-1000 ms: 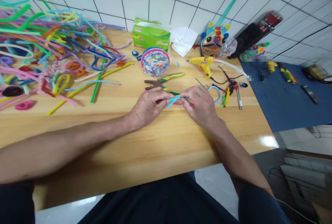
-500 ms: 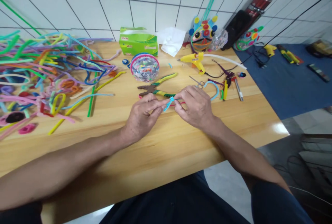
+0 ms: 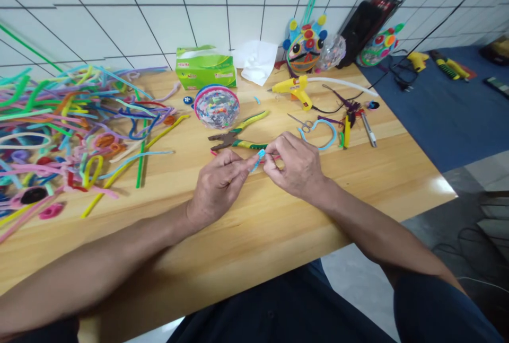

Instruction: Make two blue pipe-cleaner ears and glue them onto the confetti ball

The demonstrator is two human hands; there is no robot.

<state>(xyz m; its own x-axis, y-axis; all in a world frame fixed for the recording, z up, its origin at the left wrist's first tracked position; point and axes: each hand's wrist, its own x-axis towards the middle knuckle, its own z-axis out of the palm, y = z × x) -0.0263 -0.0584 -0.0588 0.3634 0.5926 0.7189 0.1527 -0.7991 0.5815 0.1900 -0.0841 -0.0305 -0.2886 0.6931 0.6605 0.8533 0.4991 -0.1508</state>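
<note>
A short piece of light-blue pipe cleaner [image 3: 261, 155], bent or coiled at its upper end, is pinched between my two hands over the middle of the table. My left hand [image 3: 219, 183] grips it with thumb and forefinger. My right hand [image 3: 293, 165] closes its fingertips on the piece's right side. Just beyond my fingers lie the combination pliers [image 3: 238, 133] with yellow-green handles. Behind my right hand rest small scissors [image 3: 305, 124] and a curved light-blue pipe cleaner [image 3: 332, 139]. A pink strand [image 3: 274, 159] is partly hidden by my hands.
Tangled colourful pipe cleaners [image 3: 71, 131] cover the table's left side. Farther back stand a mesh-like bowl [image 3: 217, 107], a green tissue pack [image 3: 205, 69], a yellow glue gun [image 3: 296, 90] and a decorated animal head [image 3: 306, 51]. A pen [image 3: 369, 130] lies at the right.
The camera view has shifted slightly. Both hands stay together on the blue piece, whose loose lower end now shows less. More of the curved blue pipe cleaner is visible beside my right hand.
</note>
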